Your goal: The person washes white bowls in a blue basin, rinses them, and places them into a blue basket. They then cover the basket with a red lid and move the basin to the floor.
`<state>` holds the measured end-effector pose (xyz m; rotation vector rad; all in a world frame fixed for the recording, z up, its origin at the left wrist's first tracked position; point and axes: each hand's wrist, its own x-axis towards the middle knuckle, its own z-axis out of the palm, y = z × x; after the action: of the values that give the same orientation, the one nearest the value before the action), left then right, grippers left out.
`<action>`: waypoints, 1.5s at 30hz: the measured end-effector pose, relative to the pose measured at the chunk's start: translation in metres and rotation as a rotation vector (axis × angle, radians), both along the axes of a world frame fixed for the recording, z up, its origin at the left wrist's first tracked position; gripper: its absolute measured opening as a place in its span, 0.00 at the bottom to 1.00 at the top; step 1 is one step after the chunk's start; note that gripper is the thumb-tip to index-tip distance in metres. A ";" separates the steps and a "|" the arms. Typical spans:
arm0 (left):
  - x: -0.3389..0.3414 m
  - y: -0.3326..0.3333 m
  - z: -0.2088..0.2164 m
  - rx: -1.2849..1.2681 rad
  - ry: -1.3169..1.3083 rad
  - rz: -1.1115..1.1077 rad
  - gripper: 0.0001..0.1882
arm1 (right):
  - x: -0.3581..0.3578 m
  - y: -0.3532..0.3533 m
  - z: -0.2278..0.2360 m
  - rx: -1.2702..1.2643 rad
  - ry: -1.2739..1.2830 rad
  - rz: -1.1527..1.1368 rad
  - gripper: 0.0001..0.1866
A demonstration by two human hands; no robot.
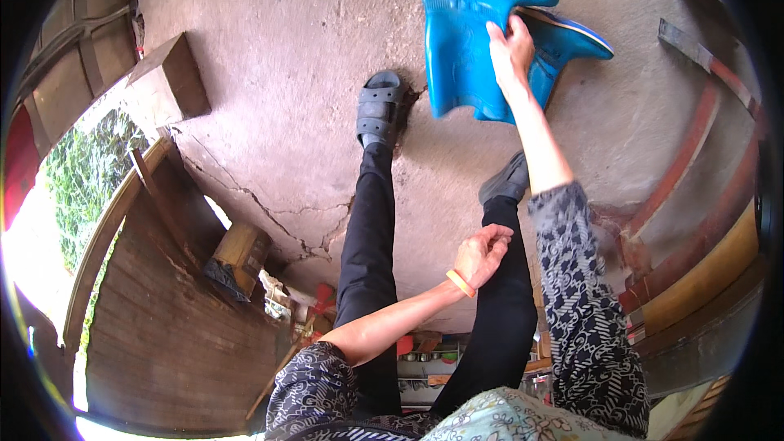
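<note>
A pair of blue rubber boots (465,41) with pale-edged soles is at the upper right, toes turned to the right. My right hand (512,53) grips them, with its fingers at the gap between the two boots. The farther-right boot (555,45) is partly covered by the hand and the other boot. My left hand (482,257), with an orange band (461,282) on its wrist, is over my right trouser leg (498,302). Its fingers are curled together, and I see nothing in them.
My feet wear dark sandals (380,106) on a cracked concrete floor (278,49). A wooden block (171,82) stands at the upper left, and a large wooden panel (171,335) at the lower left. Red-painted bars (682,163) curve along the right side.
</note>
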<state>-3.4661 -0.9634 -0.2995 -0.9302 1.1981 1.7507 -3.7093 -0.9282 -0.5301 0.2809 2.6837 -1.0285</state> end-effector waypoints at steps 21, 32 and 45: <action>0.032 0.017 -0.013 0.013 -0.059 -0.097 0.13 | 0.028 0.140 -0.004 -0.450 -0.520 -0.487 0.38; 0.049 0.033 -0.039 0.019 -0.058 -0.182 0.14 | 0.080 0.181 0.028 -0.464 -0.159 -0.685 0.17; 0.045 0.058 -0.038 0.055 0.002 -0.264 0.14 | 0.129 0.503 0.098 -0.548 0.402 -1.292 0.25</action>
<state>-3.4207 -0.9055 -0.3377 -0.7029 1.2093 1.5653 -3.5808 -0.4253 -0.4323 1.9714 2.1435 -2.2264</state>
